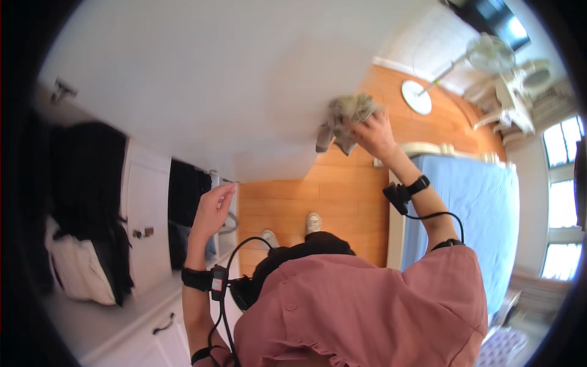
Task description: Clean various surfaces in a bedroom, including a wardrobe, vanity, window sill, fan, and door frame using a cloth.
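A crumpled grey-green cloth (348, 119) is in my right hand (374, 133), whose fingers are closed round it. The cloth lies against the right edge of a large white door panel (244, 79). My left hand (213, 211) is at the panel's lower left, its fingertips close to the panel's near edge. Its fingers are loosely bent, with the thumb apart, and nothing shows in them. Whether those fingertips touch the panel I cannot tell.
To the left, a white wardrobe (147, 202) stands open with dark clothes (85, 177) inside. A bed with a blue cover (471, 208) is on the right. Farther back are a standing fan (417, 96) and a white chair (510, 104). Black cables (440, 215) run along my arms.
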A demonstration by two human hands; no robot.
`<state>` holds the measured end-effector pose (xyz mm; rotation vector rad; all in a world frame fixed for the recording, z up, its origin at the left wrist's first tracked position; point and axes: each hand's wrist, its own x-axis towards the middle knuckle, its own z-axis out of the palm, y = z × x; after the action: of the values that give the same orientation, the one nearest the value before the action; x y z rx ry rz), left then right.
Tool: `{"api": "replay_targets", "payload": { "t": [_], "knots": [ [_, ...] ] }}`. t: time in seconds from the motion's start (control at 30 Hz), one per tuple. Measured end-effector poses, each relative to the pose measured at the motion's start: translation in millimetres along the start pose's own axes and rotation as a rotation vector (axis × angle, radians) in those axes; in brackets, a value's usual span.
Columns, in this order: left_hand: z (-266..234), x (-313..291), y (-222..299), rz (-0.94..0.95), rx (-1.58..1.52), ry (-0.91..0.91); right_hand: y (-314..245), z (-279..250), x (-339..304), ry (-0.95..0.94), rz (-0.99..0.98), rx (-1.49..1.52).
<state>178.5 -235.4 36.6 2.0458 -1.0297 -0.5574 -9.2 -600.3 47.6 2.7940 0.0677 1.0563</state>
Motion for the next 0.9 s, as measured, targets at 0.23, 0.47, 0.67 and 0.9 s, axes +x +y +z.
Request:
{"api": "replay_targets", "payload": {
  "t": [0.23, 0.47, 0.67, 0.9],
  "knots": [
    [6.9, 76.5, 120.6, 0.376, 0.237, 0.036, -18.7, 9.3, 21.5, 0.452, 0.659, 0.979],
    [12.9, 119.9, 206.3, 0.94, 0.665, 0.262, -60.9, 119.9, -60.3, 0.204, 1.023, 1.164],
    [61.1, 145.6, 250.7, 1.143, 1.088, 0.226, -78.3, 183.3, -118.5, 0.059, 1.115, 1.211],
    [90.4, 138.5, 246.1, 0.582, 1.564, 0.107, -105.6, 213.6, -151.2, 0.037, 1.169, 1.131]
  ]
}}
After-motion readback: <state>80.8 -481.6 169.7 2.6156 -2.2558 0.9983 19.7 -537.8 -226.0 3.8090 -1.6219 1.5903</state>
